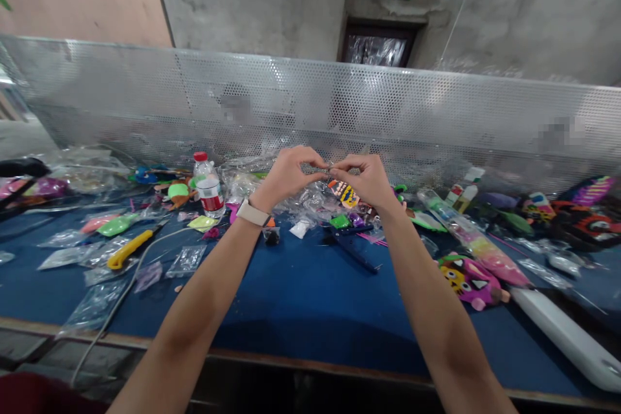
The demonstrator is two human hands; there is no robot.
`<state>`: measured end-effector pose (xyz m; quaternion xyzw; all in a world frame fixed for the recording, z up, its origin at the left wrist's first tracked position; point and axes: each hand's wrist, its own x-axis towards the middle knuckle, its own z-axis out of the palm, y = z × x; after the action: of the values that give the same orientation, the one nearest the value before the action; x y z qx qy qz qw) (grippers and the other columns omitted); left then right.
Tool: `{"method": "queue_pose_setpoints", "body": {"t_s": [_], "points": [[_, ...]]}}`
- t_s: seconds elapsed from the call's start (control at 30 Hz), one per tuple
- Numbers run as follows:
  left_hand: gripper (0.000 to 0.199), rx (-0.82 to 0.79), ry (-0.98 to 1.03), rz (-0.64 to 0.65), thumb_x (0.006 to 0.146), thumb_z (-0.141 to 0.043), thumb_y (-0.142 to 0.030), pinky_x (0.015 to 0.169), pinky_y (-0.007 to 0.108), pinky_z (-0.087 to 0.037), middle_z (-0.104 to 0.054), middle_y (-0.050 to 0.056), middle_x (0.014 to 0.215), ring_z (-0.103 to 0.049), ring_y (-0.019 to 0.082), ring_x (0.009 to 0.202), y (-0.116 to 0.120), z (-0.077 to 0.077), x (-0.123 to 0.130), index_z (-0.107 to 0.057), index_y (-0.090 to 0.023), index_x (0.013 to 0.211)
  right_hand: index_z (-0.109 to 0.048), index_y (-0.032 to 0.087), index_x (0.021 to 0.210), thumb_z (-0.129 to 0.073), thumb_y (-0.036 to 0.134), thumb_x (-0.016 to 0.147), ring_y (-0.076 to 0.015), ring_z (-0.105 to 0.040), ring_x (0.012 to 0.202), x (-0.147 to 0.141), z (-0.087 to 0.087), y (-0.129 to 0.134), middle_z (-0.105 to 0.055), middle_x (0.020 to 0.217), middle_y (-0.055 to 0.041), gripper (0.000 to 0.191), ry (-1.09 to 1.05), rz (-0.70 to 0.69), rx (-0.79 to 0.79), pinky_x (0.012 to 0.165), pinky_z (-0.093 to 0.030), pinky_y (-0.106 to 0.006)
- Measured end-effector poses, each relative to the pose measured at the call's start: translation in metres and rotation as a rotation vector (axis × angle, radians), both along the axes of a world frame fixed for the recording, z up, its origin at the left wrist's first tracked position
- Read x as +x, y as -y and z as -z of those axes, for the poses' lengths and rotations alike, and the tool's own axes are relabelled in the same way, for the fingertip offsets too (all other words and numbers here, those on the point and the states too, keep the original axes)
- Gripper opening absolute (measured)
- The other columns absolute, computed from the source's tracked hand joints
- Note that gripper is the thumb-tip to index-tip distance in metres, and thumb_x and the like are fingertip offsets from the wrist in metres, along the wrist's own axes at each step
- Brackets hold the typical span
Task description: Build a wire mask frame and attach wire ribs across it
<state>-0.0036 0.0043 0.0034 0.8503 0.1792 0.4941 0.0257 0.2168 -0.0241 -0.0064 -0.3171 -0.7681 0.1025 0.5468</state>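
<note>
Forearms (pixel 189 317): nearest, bare, reaching up from below the fingers; pale watch (pixel 253 214) on the left wrist
Left hand (pixel 291 174): thumb and forefinger pinched together, tips on a small piece (pixel 330 169)
Right hand (pixel 365 178): matching pinch from the other side, tips just beside the left's
Small piece: between the two sets of fingertips, over the blue table (pixel 310 310); mostly hidden, too small to name
Feel: probably very light, judging by the fingertip hold; stiff or soft, cannot tell; could slip away easily
Where to hold: opposite ends seem best, gentle squeeze in case it is fragile
Clear bags (pixel 311 202): below the fingers, crinkled; look thin, likely slippery
Dark blue tool (pixel 356 249): below the fingers, toward the right forearm
Bottle (pixel 210 190): left of the fingers, upright, red cap
Yellow knife (pixel 130 250): farther left, lower than the fingers
</note>
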Motion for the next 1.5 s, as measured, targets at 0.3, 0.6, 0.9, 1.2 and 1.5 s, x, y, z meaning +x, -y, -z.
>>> {"method": "queue_pose_setpoints", "body": {"t_s": [0.3, 0.6, 0.9, 1.2, 1.5], "points": [[0.036, -0.364, 0.044, 0.012, 0.09, -0.082, -0.047, 0.065, 0.032, -0.051, -0.071, 0.003, 0.07, -0.064, 0.016, 0.066, 0.006, -0.001, 0.006, -0.072, -0.019, 0.07, -0.085, 0.03, 0.083, -0.076, 0.021, 0.092, -0.0193, -0.07, 0.074, -0.002, 0.004, -0.002, -0.078, 0.077, -0.0002, 0.014, 0.175, 0.104, 0.211, 0.08, -0.051, -0.039], [0.024, -0.337, 0.133, 0.001, 0.095, -0.076, -0.04, 0.071, 0.035, -0.056, -0.074, 0.005, 0.081, -0.064, 0.016, 0.072, 0.004, 0.005, 0.013, -0.071, -0.02, 0.083, -0.082, 0.026, 0.074, -0.079, 0.033, 0.088, -0.0201, -0.067, 0.072, -0.006, 0.007, -0.003, -0.075, 0.073, -0.0022, 0.015, 0.01, 0.007, 0.039, 0.072, -0.052, -0.036], [0.02, 0.285, -0.239, -0.223, 0.107, -0.06, -0.031, 0.105, 0.049, -0.043, -0.08, 0.005, 0.121, -0.064, 0.028, 0.116, 0.005, 0.001, -0.002, -0.08, -0.028, 0.11, -0.082, 0.022, 0.074, -0.079, 0.031, 0.082, -0.02, -0.067, 0.071, -0.001, 0.005, -0.007, -0.077, 0.072, -0.0031, 0.013, -0.037, -0.052, -0.053, 0.07, -0.05, -0.034], [0.021, 0.27, -0.316, -0.27, 0.107, -0.058, -0.026, 0.102, 0.046, -0.041, -0.081, 0.004, 0.112, -0.065, 0.027, 0.109, -0.004, 0.007, 0.002, -0.079, -0.028, 0.104, -0.083, 0.023, 0.077, -0.078, 0.026, 0.085, -0.0208, -0.069, 0.073, -0.001, 0.009, -0.01, -0.077, 0.076, -0.0036, 0.01, 0.049, 0.037, 0.049, 0.071, -0.05, -0.035], [0.006, -0.184, -0.066, -0.046, 0.099, -0.071, -0.027, 0.092, 0.04, -0.055, -0.081, 0.004, 0.092, -0.074, 0.021, 0.093, 0.005, 0.002, 0.008, -0.074, -0.022, 0.102, -0.084, 0.03, 0.08, -0.079, 0.029, 0.089, -0.0209, -0.066, 0.071, 0.005, 0.002, -0.003, -0.075, 0.073, -0.001, 0.011, 0.171, 0.142, 0.192, 0.073, -0.05, -0.038]]}}
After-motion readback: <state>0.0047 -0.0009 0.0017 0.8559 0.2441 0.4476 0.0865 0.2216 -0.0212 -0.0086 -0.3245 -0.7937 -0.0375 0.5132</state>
